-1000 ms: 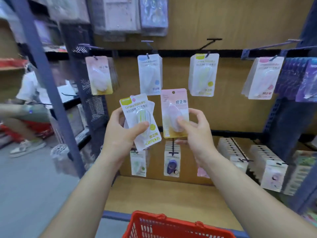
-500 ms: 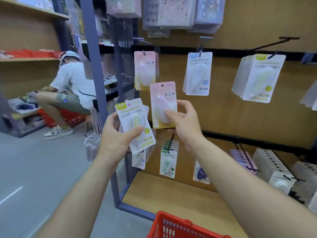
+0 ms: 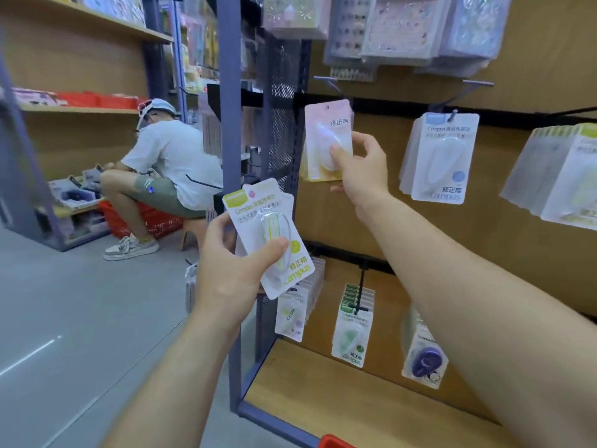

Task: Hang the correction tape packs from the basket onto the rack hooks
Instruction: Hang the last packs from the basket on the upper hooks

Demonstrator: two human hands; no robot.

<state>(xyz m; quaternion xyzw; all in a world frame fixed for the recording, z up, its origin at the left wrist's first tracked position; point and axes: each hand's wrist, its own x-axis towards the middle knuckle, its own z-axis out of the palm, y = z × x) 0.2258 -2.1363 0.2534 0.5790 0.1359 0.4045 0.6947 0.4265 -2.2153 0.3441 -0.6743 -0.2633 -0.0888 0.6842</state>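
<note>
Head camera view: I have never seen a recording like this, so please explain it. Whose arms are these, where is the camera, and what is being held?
There is no machine here. The camera sits on a person's head and looks forward and down, so the two bare arms are that person's own. The right hand pinches a pink pack of correction tape, raised beside a hook at the upper left of the rack; whether it is already on the hook I cannot tell. The left hand grips a few more packs, a green-labelled pack in front. Other packs, such as a blue pack, already hang on hooks. At the bottom edge a corner of the red basket shows. Further left, another person sits by other shelves.
</note>
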